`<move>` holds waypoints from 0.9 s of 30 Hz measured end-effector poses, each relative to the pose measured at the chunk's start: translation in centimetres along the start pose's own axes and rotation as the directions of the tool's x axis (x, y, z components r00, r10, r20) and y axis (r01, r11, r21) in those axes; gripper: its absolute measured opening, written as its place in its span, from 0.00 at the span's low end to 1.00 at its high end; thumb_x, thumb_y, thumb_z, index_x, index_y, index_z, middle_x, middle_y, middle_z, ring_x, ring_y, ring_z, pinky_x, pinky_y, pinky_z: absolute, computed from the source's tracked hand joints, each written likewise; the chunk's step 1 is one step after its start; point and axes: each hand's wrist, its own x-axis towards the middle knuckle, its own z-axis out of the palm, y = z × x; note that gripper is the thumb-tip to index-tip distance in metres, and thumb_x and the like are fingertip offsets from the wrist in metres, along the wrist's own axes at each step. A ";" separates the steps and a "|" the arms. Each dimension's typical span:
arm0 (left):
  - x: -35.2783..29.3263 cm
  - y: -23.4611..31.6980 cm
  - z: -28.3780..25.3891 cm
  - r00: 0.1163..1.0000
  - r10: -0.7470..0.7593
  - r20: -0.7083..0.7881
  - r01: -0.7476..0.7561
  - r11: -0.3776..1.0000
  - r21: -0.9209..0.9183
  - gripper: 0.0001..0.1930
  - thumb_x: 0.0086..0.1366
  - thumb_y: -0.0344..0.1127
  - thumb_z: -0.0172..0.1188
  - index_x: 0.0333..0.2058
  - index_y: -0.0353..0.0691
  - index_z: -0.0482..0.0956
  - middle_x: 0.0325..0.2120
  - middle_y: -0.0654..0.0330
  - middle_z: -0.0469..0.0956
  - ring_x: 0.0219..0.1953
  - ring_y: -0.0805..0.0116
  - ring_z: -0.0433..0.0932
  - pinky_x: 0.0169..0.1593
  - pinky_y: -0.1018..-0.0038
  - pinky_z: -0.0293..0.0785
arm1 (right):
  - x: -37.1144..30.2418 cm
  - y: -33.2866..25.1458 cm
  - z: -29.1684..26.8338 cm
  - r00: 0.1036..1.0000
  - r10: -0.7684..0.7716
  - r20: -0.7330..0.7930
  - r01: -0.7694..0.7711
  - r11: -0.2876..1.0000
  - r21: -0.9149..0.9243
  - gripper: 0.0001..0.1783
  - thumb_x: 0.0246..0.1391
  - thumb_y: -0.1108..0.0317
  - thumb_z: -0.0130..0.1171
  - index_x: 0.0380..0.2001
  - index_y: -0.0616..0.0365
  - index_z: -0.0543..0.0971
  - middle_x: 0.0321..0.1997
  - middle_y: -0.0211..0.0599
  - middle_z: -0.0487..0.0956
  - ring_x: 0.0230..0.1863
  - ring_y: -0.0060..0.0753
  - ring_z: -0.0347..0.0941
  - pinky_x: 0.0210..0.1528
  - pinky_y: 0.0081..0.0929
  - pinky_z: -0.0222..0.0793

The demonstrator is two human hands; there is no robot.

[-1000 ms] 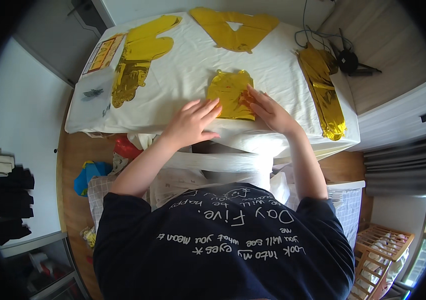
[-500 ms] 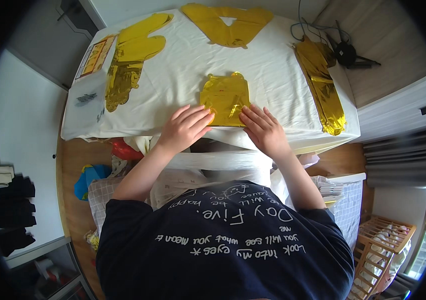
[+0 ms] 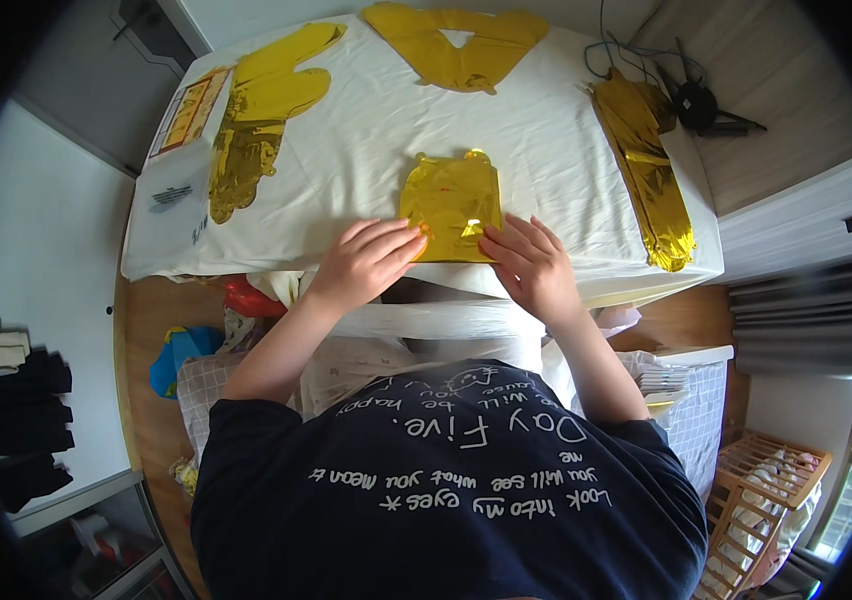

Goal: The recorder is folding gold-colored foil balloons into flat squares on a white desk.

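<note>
Fingers [image 3: 388,243] of two hands [image 3: 354,272] touch one of four gold foils [image 3: 449,200].

left hand [image 3: 364,264] and right hand [image 3: 538,270] touch a gold foil piece [image 3: 451,195] at its eight and four o'clock; on the white-covered surface [image 3: 346,160], a lobed foil [image 3: 258,110] lies toward ten, a holed foil [image 3: 466,70] twelve, a creased foil [image 3: 648,170] two

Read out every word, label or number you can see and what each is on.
Navy T-shirt: white lettering, upside down; wording withheld.
Red-framed card: lettering, wording withheld; finer print too small.
Clear plastic packaging: dark print, too small to read.
Nearest gold foil balloon: faint red mark, too unclear to read.
</note>
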 end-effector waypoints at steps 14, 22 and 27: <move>-0.1 0.4 -1.2 0.985 0.047 -0.165 -0.079 0.978 -0.193 0.18 0.54 0.27 0.72 0.47 0.41 0.88 0.41 0.64 0.86 0.43 0.66 0.85 0.47 0.70 0.77 | -1.7 0.6 0.3 0.963 -0.128 -0.237 0.154 0.983 0.096 0.17 0.48 0.74 0.71 0.44 0.52 0.85 0.49 0.33 0.86 0.53 0.37 0.83 0.56 0.40 0.78; 7.6 -0.1 -5.9 0.912 -0.409 -0.033 0.250 0.618 -0.745 0.28 0.67 0.28 0.68 0.64 0.36 0.70 0.20 0.64 0.77 0.18 0.78 0.70 0.24 0.80 0.63 | 4.7 -1.0 -8.6 0.853 0.509 0.114 -0.446 0.600 0.664 0.23 0.63 0.75 0.65 0.60 0.62 0.74 0.27 0.31 0.82 0.34 0.17 0.79 0.36 0.17 0.74; 12.1 -5.2 -2.2 0.851 -0.376 0.367 0.520 0.504 -0.689 0.17 0.74 0.34 0.61 0.58 0.43 0.73 0.18 0.70 0.67 0.23 0.81 0.64 0.30 0.78 0.61 | 8.0 6.6 -4.5 0.772 0.518 0.368 -0.628 0.528 0.571 0.21 0.68 0.67 0.61 0.59 0.64 0.73 0.30 0.38 0.84 0.31 0.23 0.79 0.34 0.21 0.74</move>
